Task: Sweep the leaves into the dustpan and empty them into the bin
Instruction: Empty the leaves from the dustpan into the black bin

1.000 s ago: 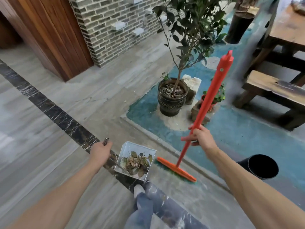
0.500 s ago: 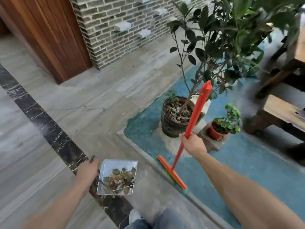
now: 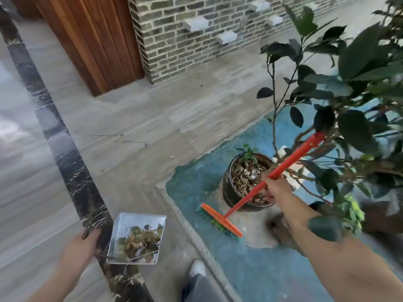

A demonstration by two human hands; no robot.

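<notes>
Head view: we find the bin gone from sight since a second ago; left hand [image 3: 79,250] still grasps the loaded dustpan [image 3: 139,223], right hand [image 3: 277,189] the broom [image 3: 250,198]; emptying pending.
</notes>
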